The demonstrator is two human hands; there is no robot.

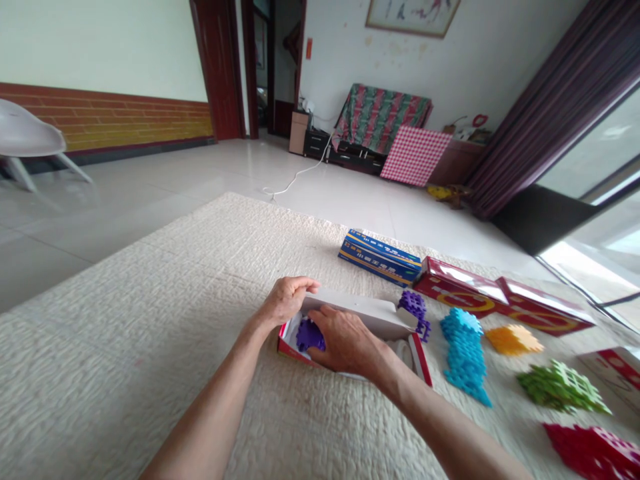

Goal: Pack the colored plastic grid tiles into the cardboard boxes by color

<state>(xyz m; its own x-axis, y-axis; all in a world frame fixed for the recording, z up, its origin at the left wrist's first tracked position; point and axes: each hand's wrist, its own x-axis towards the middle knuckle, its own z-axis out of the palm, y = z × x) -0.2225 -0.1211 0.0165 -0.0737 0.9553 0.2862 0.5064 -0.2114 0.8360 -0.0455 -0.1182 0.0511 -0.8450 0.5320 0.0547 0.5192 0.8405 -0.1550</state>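
Observation:
A red and white cardboard box (pixel 424 359) lies open on the textured cover, its white lid flap (pixel 365 307) raised at the back. My left hand (pixel 286 300) is at the box's back left corner, fingers bent over the edge. Inside the left end are purple plastic interlocking pieces (pixel 307 335). My right hand (pixel 346 341) reaches into the box, its thumb and fingers around these pieces; the palm side is hidden. Something whitish (pixel 401 350) lies in the right end, too unclear to name. More purple pieces (pixel 413 305) are stacked just behind the box's right end.
To the right lie piles of blue pieces (pixel 465 353), orange pieces (pixel 513 339), green pieces (pixel 563 388) and red pieces (pixel 595 448). Behind stand a blue box (pixel 380 259) and two dark red boxes (pixel 460 288). Another red and white box (pixel 615 373) is at the right edge.

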